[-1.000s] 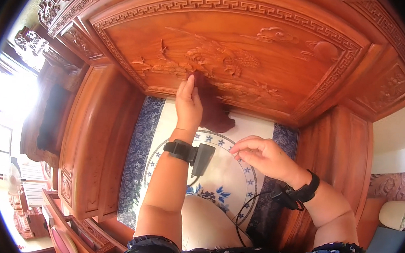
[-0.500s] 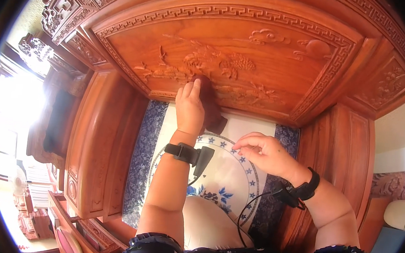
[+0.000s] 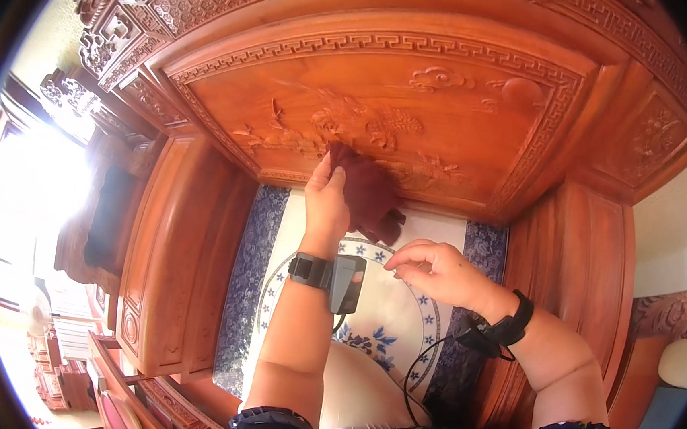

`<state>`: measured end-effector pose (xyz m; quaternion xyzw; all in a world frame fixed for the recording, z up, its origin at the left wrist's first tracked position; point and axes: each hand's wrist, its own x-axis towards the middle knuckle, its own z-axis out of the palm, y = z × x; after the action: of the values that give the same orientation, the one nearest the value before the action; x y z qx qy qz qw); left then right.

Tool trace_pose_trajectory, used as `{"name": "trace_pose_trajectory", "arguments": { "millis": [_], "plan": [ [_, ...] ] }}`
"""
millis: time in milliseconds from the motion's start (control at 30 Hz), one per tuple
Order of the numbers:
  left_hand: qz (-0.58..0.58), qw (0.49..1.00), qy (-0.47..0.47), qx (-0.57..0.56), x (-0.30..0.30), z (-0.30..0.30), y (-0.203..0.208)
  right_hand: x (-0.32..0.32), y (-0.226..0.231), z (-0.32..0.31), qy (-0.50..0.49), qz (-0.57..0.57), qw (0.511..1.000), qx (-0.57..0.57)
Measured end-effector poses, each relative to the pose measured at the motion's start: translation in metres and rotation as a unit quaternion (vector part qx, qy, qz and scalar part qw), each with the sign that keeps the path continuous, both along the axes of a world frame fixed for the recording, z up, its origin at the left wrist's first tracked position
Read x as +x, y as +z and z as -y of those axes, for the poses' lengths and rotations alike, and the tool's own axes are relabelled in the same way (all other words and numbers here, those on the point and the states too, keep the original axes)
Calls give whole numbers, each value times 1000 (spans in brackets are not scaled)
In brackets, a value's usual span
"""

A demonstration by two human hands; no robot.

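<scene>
A dark red cloth (image 3: 369,196) hangs from my left hand (image 3: 328,207), pinched by its upper corner between thumb and fingers. It spreads in front of the lower part of a carved wooden panel (image 3: 463,127), its lower end over the white seat cover (image 3: 432,221). Whether the cloth touches the panel I cannot tell. My right hand (image 3: 436,270) hovers over the cover, to the right of the cloth and apart from it, fingers loosely bent with a gap to the thumb and nothing in them.
Wooden armrests flank me, one at the left (image 3: 187,251) and one at the right (image 3: 565,264). The seat cover has blue patterned borders and a flower ring. A cable (image 3: 420,366) runs from the band on my right wrist. A bright window (image 3: 40,174) stands far left.
My left hand has turned and come slightly back from the panel. The bunched cloth has opened out below it and to its right. My right hand has moved slightly down and left.
</scene>
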<state>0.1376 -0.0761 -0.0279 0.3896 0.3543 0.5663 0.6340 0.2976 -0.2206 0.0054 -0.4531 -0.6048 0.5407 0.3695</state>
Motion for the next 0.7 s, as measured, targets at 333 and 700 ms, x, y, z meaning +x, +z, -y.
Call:
{"name": "trace_pose_trajectory", "arguments": {
  "millis": [333,700],
  "plan": [
    [-635,645,155,396,-11,-1,-5,2,-2,-3,-12,28,999,14],
    [65,993,-94,-41,-23,10,1,-1,-3,2,31,10,999,0]
  ]
}}
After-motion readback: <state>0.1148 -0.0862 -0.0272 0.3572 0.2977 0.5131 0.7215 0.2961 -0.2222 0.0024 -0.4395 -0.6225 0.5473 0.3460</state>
